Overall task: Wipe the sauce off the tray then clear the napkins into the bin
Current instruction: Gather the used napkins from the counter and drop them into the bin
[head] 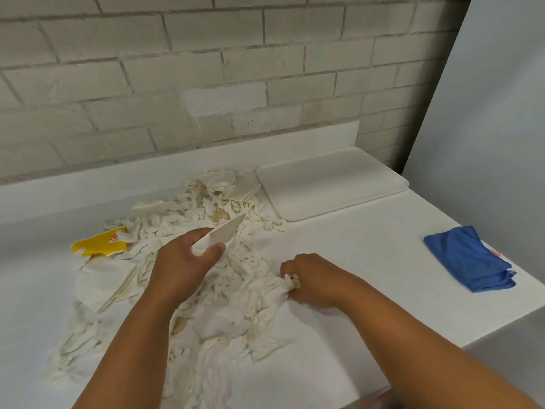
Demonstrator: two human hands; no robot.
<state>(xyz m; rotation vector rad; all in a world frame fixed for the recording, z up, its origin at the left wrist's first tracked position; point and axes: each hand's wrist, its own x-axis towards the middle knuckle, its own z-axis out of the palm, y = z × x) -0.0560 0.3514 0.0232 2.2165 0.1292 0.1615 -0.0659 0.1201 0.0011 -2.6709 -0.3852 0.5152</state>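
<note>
The tray (333,184) looks clean and bare, so the wiping seems done and the step in hand is gathering the napkins (224,290), which lie in a wide, shredded, partly stained heap spreading from the tray's near left corner toward the person. The left hand (182,261) pinches a folded napkin (221,234) between thumb and fingers, lifted over the heap nearer the tray; the right hand (312,278) has its fingers curled round a bunched wad at the heap's side, below the tray. No bin shows anywhere, so the next move probably calls for bunching more of the loose pieces into both hands before carrying them off, likely in several loads. A yellow packet (100,245) sits far left of the tray among the scraps, and a folded blue cloth (469,258) lies to the tray's near right, close to the tabletop (368,261) edge. The bare stretch between heap and cloth gives sweeping room; the edge beyond the cloth drops away, so scraps could spill there.
</note>
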